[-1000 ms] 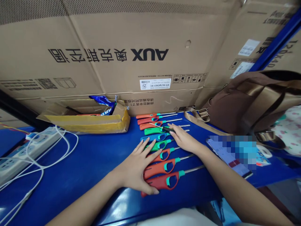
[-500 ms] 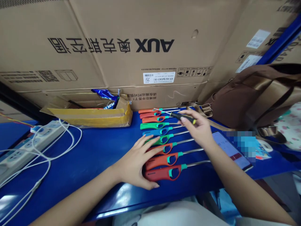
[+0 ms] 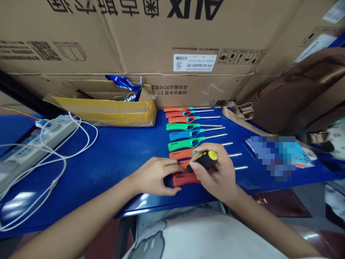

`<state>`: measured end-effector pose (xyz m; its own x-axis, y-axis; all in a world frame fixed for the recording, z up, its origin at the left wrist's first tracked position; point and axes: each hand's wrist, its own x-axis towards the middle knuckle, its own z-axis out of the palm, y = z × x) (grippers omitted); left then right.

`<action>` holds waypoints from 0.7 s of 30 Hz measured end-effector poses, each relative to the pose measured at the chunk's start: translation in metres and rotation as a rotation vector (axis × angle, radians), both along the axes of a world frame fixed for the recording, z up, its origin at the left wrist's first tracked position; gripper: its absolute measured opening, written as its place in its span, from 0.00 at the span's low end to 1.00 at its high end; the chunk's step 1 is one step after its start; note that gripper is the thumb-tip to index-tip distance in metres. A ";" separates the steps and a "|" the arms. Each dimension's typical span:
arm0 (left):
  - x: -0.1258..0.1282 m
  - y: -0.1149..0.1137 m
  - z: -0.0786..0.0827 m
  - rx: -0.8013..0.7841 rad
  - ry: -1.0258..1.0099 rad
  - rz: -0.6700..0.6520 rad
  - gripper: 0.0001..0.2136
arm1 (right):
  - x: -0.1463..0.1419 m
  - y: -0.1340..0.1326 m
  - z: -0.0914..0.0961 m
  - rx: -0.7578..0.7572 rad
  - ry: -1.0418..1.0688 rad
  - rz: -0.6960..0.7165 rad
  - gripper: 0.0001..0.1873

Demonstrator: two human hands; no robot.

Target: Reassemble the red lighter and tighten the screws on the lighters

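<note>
A row of several long-necked gas lighters lies on the blue table, handles to the left and metal necks to the right. My left hand (image 3: pixel 159 176) holds the butt of the nearest one, a red lighter (image 3: pixel 185 178), between thumb and fingers. My right hand (image 3: pixel 219 174) grips a black and yellow screwdriver (image 3: pixel 202 161), its tip down at the red handle's upper side; the exact contact is hard to see. Just behind are orange lighters (image 3: pixel 179 154), partly covered by my hands. Farther back lie a green lighter (image 3: pixel 180 145) and a blue lighter (image 3: pixel 181 135).
A yellow-taped carton (image 3: pixel 113 117) with a blue packet stands at the back left. On the left lies a power strip (image 3: pixel 35 142) with loose white cables (image 3: pixel 63 163). A brown bag (image 3: pixel 293 90) with straps sits right, near a partly blurred phone (image 3: pixel 250 144). A large cardboard box (image 3: pixel 129 46) walls the back.
My right hand has brought the screwdriver from the far lighters down to the nearest red one. My left hand has closed in on that red handle. The view has tilted downward.
</note>
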<state>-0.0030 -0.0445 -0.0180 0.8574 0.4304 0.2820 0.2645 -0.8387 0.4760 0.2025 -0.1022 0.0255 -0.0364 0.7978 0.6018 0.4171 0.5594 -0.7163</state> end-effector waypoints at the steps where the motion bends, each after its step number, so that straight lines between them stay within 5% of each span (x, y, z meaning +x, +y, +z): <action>1: 0.000 0.000 -0.001 0.001 0.012 -0.007 0.16 | -0.004 -0.001 -0.005 0.017 0.011 -0.008 0.16; 21: 0.002 -0.004 -0.006 0.054 -0.021 -0.001 0.08 | -0.012 0.004 -0.004 0.183 -0.311 0.054 0.06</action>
